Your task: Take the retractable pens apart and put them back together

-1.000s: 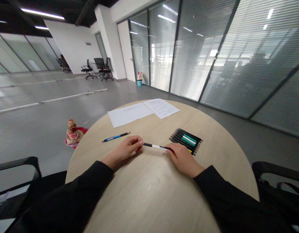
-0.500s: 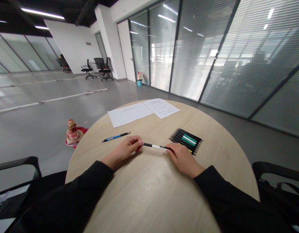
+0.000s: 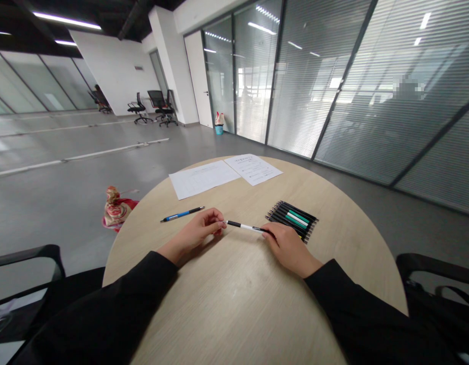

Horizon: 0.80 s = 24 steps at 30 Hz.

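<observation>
A black-and-white pen (image 3: 248, 227) spans the gap between my hands, just above the table. Its tip end is at the thumb and fingertips of my left hand (image 3: 202, 229), whose fingers are curled in a pinch. My right hand (image 3: 289, 247) grips the other, black end between thumb and fingers. Beside the right hand lies a row of several pens (image 3: 291, 218), mostly black, with green and white ones among them; the hand covers part of the row. A blue-and-black pen (image 3: 183, 214) rests alone on the table beyond my left hand.
Two printed paper sheets (image 3: 204, 178) lie at the far side of the round wooden table (image 3: 234, 309). Chair armrests flank it, left (image 3: 32, 251) and right (image 3: 439, 268). A red-and-beige bag (image 3: 116, 210) is beyond the table's left edge.
The pen has shifted slightly to the right, and its tip end now shows at my left fingertips. My right hand has barely moved.
</observation>
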Each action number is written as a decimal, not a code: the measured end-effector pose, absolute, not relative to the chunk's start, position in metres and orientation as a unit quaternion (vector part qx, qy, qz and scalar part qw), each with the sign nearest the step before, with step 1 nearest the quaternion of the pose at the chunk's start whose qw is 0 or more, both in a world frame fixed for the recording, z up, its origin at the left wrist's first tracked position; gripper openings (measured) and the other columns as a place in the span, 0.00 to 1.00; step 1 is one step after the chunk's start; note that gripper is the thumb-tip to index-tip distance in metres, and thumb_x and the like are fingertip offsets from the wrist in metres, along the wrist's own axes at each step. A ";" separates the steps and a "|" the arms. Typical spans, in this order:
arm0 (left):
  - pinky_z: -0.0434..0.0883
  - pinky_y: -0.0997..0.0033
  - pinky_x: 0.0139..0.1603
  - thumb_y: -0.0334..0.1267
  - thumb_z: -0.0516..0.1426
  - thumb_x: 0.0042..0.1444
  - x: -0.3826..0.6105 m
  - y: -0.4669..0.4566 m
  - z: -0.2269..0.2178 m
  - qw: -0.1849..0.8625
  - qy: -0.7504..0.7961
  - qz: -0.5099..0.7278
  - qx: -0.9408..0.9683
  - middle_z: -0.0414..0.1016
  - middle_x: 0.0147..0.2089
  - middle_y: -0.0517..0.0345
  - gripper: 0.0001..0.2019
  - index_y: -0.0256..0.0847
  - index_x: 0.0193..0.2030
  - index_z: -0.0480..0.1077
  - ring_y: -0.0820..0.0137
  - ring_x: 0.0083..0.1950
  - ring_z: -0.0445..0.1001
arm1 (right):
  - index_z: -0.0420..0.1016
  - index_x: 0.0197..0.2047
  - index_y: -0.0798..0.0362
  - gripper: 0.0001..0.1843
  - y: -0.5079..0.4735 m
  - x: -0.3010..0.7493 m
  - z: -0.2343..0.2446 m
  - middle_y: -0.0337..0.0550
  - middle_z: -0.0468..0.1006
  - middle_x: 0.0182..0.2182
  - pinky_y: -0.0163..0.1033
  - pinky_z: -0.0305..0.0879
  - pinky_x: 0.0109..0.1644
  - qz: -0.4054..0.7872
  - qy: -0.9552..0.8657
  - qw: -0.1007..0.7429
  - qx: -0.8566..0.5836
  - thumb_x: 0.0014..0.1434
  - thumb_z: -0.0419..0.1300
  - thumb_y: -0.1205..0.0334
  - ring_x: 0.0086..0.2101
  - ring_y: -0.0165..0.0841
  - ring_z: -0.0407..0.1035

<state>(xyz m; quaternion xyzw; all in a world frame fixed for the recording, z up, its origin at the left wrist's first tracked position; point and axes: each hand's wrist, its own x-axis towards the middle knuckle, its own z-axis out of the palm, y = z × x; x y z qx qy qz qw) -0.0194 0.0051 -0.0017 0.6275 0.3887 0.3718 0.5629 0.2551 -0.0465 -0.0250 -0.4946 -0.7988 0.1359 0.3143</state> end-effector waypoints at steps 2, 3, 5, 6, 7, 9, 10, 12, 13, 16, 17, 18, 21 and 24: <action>0.64 0.71 0.33 0.39 0.66 0.53 -0.020 0.006 -0.001 0.564 0.385 0.375 0.627 0.72 0.30 0.60 0.11 0.40 0.36 0.69 0.73 0.30 0.69 | 0.77 0.45 0.54 0.10 -0.046 0.255 -0.026 0.48 0.82 0.41 0.43 0.68 0.50 0.133 -0.800 0.317 -0.492 0.69 0.54 0.68 0.42 0.39 0.75; 0.64 0.71 0.33 0.39 0.66 0.53 -0.020 0.006 -0.001 0.559 0.385 0.378 0.630 0.72 0.31 0.60 0.11 0.40 0.36 0.69 0.73 0.31 0.69 | 0.77 0.45 0.54 0.10 -0.046 0.256 -0.026 0.48 0.81 0.41 0.43 0.68 0.49 0.131 -0.800 0.318 -0.492 0.69 0.54 0.68 0.42 0.39 0.75; 0.64 0.71 0.33 0.39 0.66 0.54 -0.021 0.008 -0.003 0.544 0.389 0.381 0.638 0.72 0.31 0.60 0.10 0.40 0.36 0.69 0.73 0.31 0.68 | 0.77 0.45 0.54 0.09 -0.046 0.256 -0.027 0.47 0.81 0.41 0.43 0.68 0.49 0.130 -0.798 0.322 -0.493 0.69 0.54 0.68 0.42 0.39 0.75; 0.64 0.71 0.33 0.39 0.65 0.54 -0.022 0.009 -0.004 0.534 0.393 0.383 0.643 0.71 0.31 0.61 0.10 0.40 0.36 0.69 0.73 0.30 0.67 | 0.77 0.45 0.54 0.09 -0.046 0.256 -0.028 0.47 0.81 0.41 0.43 0.68 0.49 0.129 -0.797 0.324 -0.493 0.69 0.55 0.68 0.42 0.39 0.75; 0.64 0.71 0.32 0.40 0.64 0.55 -0.023 0.011 -0.006 0.524 0.397 0.384 0.649 0.70 0.31 0.61 0.09 0.41 0.37 0.69 0.73 0.30 0.67 | 0.77 0.45 0.54 0.09 -0.045 0.256 -0.028 0.47 0.81 0.41 0.43 0.68 0.49 0.129 -0.796 0.324 -0.494 0.69 0.55 0.68 0.42 0.39 0.75; 0.63 0.71 0.31 0.41 0.62 0.57 -0.026 0.014 -0.009 0.493 0.409 0.376 0.670 0.68 0.30 0.62 0.08 0.41 0.38 0.69 0.73 0.29 0.65 | 0.76 0.45 0.54 0.09 -0.045 0.256 -0.029 0.47 0.81 0.41 0.43 0.68 0.49 0.128 -0.795 0.324 -0.496 0.69 0.55 0.68 0.42 0.39 0.75; 0.63 0.70 0.31 0.42 0.61 0.58 -0.027 0.015 -0.010 0.465 0.418 0.366 0.689 0.68 0.30 0.62 0.08 0.41 0.38 0.69 0.73 0.29 0.65 | 0.76 0.45 0.54 0.09 -0.045 0.256 -0.029 0.47 0.81 0.41 0.43 0.68 0.49 0.128 -0.795 0.323 -0.497 0.69 0.55 0.68 0.42 0.39 0.75; 0.63 0.69 0.32 0.42 0.60 0.59 -0.030 0.018 -0.011 0.388 0.440 0.334 0.738 0.69 0.29 0.61 0.08 0.40 0.38 0.71 0.71 0.30 0.65 | 0.77 0.45 0.54 0.09 -0.045 0.256 -0.029 0.47 0.81 0.41 0.43 0.67 0.50 0.129 -0.794 0.318 -0.502 0.69 0.55 0.68 0.42 0.39 0.74; 0.63 0.69 0.32 0.42 0.59 0.59 -0.031 0.018 -0.011 0.347 0.449 0.314 0.761 0.70 0.30 0.60 0.07 0.40 0.38 0.72 0.70 0.31 0.66 | 0.77 0.45 0.54 0.09 -0.045 0.256 -0.029 0.47 0.81 0.41 0.43 0.67 0.50 0.130 -0.793 0.316 -0.505 0.69 0.55 0.68 0.42 0.39 0.74; 0.65 0.68 0.35 0.40 0.58 0.59 -0.032 0.018 -0.009 0.265 0.459 0.271 0.803 0.73 0.33 0.58 0.07 0.41 0.39 0.75 0.67 0.33 0.68 | 0.77 0.45 0.54 0.08 -0.045 0.256 -0.028 0.46 0.81 0.41 0.42 0.67 0.50 0.131 -0.791 0.308 -0.513 0.69 0.56 0.68 0.42 0.39 0.74; 0.65 0.67 0.35 0.40 0.58 0.58 -0.032 0.017 -0.008 0.256 0.456 0.261 0.812 0.73 0.35 0.57 0.07 0.41 0.39 0.75 0.67 0.34 0.69 | 0.77 0.45 0.54 0.08 -0.045 0.256 -0.027 0.46 0.81 0.41 0.42 0.67 0.50 0.131 -0.791 0.306 -0.514 0.69 0.56 0.68 0.42 0.39 0.74; 0.66 0.67 0.36 0.39 0.58 0.58 -0.032 0.016 -0.008 0.250 0.451 0.250 0.820 0.74 0.36 0.56 0.07 0.41 0.39 0.76 0.66 0.34 0.69 | 0.77 0.45 0.54 0.08 -0.045 0.256 -0.027 0.46 0.81 0.41 0.42 0.67 0.50 0.132 -0.791 0.304 -0.515 0.69 0.56 0.68 0.42 0.39 0.74; 0.67 0.66 0.39 0.37 0.58 0.58 -0.031 0.015 -0.006 0.249 0.436 0.225 0.835 0.76 0.37 0.55 0.07 0.42 0.38 0.78 0.65 0.36 0.72 | 0.77 0.45 0.54 0.08 -0.045 0.256 -0.026 0.47 0.81 0.41 0.42 0.67 0.49 0.131 -0.792 0.301 -0.516 0.69 0.55 0.69 0.42 0.39 0.74; 0.68 0.65 0.42 0.36 0.59 0.57 -0.030 0.014 -0.005 0.254 0.432 0.226 0.835 0.77 0.38 0.54 0.07 0.43 0.37 0.79 0.63 0.38 0.73 | 0.77 0.44 0.54 0.08 -0.045 0.257 -0.026 0.47 0.81 0.41 0.42 0.67 0.49 0.130 -0.791 0.296 -0.519 0.68 0.56 0.69 0.42 0.38 0.74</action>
